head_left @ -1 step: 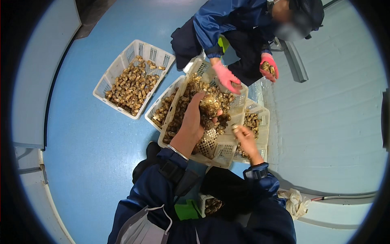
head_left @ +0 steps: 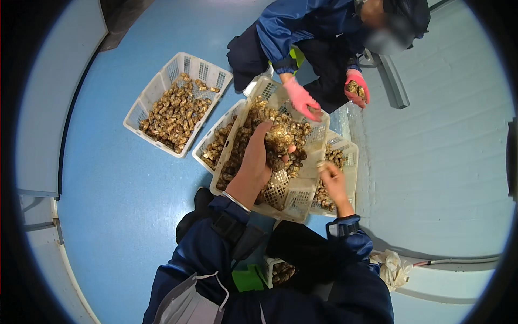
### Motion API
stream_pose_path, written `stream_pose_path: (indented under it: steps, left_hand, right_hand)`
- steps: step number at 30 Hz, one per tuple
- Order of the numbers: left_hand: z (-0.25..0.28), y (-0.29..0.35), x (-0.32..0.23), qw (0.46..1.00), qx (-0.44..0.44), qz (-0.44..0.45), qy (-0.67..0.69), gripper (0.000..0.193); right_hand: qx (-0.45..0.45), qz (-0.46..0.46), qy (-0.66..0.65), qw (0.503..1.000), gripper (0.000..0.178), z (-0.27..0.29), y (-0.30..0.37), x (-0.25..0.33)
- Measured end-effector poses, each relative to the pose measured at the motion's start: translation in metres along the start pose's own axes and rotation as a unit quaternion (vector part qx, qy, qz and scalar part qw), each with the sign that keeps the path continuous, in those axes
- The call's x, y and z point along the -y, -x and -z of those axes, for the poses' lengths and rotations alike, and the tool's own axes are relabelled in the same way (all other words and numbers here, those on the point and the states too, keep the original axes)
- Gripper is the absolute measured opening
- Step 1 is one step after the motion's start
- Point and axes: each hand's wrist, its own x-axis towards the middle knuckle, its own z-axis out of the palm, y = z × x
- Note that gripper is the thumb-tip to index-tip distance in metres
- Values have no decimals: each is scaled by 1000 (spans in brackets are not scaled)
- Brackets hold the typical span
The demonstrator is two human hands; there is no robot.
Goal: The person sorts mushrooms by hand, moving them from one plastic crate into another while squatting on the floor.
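- Cradling a heap of brown, mottled pieces (head_left: 279,139), the left hand (head_left: 252,162) is palm up above the upper crate (head_left: 306,184); its thumb lies along the near side of the heap and its fingers curl beneath and around it.
- The right hand (head_left: 335,184) is above the right lower crate (head_left: 349,164), thumb and fingers pinched together on what looks like a small, pale-ended piece (head_left: 321,164) – blur hides its exact shape.
- More of the same pieces lie loose in the upper crate, in the left lower crate (head_left: 215,128) and in the separate crate (head_left: 158,87) on the blue floor (head_left: 124,178).
- Each piece looks light enough for two fingers. The rounded, rough-looking surfaces suggest decent grip, though I cannot tell from here whether they are damp, nor how firm they are inside.
- Best hold, I judge: thumb and forefinger across the rounded sides of a single piece, with only mild pressure in case the skin bruises or chips.
- A heap is better carried in a cupped palm than squeezed – the top pieces rest on one another and could roll off if the hand tipped.
- Opposite, a co-worker's pink-gloved hand (head_left: 356,93) also holds a few.
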Motion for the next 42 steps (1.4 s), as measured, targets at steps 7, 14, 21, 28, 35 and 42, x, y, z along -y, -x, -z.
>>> stream_pose_path:
  steps: [7, 14, 21, 28, 35, 42]
  left_hand:
    - [10, -3, 1, 999, 33, -15, -25, 35]
    - [9, -6, 6, 999, 27, -11, -29, 34]
    - [11, -8, 3, 999, 19, -10, -39, 31]
    - [9, -7, 0, 1000, 8, 2, -22, 30]
    - [14, -7, -1, 1000, 11, -6, -28, 31]
    - [6, -3, 0, 1000, -3, -11, -22, 29]
  right_hand:
    - [-240, 185, 384, 872, 44, 28, 10, -20]
    - [284, 101, 374, 877, 34, -88, 1, -60]
    - [292, 105, 472, 825, 19, -135, -3, -132]
    - [295, 146, 445, 833, 21, -134, -1, -149]
    - [213, 66, 206, 953, 28, -93, -15, -56]
    - [207, -28, -145, 967, 36, -62, 10, 27]
